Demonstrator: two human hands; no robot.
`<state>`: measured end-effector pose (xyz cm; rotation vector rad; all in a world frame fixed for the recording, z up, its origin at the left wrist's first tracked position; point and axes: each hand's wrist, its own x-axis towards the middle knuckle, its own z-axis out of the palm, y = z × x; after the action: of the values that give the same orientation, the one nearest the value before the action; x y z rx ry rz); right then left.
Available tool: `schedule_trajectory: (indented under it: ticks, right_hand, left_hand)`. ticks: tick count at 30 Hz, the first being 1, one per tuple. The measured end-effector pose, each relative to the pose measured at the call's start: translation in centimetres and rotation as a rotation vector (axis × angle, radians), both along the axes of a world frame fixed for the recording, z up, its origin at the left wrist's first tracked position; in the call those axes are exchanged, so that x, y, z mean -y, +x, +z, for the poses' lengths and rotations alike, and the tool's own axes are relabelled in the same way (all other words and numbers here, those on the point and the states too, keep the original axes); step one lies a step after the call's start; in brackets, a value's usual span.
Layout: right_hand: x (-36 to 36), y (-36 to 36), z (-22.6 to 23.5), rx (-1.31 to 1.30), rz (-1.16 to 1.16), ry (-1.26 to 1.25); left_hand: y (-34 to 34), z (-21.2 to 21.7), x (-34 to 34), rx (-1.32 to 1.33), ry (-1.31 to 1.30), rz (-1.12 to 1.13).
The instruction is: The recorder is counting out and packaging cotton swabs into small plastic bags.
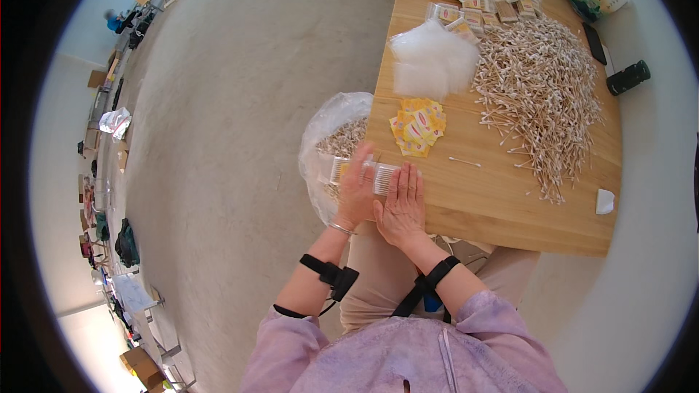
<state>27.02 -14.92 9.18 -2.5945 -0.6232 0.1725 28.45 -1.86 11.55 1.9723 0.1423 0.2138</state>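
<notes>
At the table's near left corner, my left hand (355, 193) has its fingers stretched out over a small clear packet of cotton swabs (340, 170), slightly blurred. My right hand (402, 207) lies flat, fingers extended, on the edge of a row of white-tipped cotton swabs in clear film (384, 178). Whether these are one packet or two, I cannot tell, since my left hand covers the middle. Just beyond my hands is a pile of yellow printed cards (418, 127). A single loose cotton swab (464, 162) lies to their right.
A large heap of loose swabs (542, 87) covers the table's right side. Clear empty bags (429, 58) and filled packets (480, 0) lie farther back. A plastic bag with swabs (320, 138) hangs at the left edge. A black cylinder (628, 78) and phone (594, 44) lie far right.
</notes>
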Motion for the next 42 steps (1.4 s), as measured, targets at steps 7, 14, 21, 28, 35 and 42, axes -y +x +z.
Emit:
schedule_trajectory:
  ticks: [7, 14, 21, 28, 35, 42]
  right_hand:
    - [-1.5, -0.2, 0.1, -0.009, -0.025, -0.003]
    - [-3.1, -0.2, 0.0, -0.013, -0.013, -0.07]
    - [-4.3, -0.4, -0.3, 0.039, -0.034, -0.01]
    - [-3.6, 0.8, 0.0, 0.004, -0.067, 0.186]
    - [-4.1, 3.2, 0.0, -0.136, -0.222, 0.978]
    - [-5.2, 3.2, -0.3, -0.171, -0.212, 1.099]
  left_hand:
    - [-0.1, -6.7, -8.4, -0.288, -0.055, 0.147]
    - [0.5, -7.2, -7.6, -0.39, -0.817, 0.072]
    - [0.4, -5.8, -7.4, -0.333, -0.868, 0.064]
    - [0.2, -4.4, -7.7, -0.325, -0.696, 0.036]
    - [0.5, -5.0, -7.8, -0.252, -0.621, 0.015]
    - [0.3, -5.8, -7.8, -0.251, -0.684, -0.034]
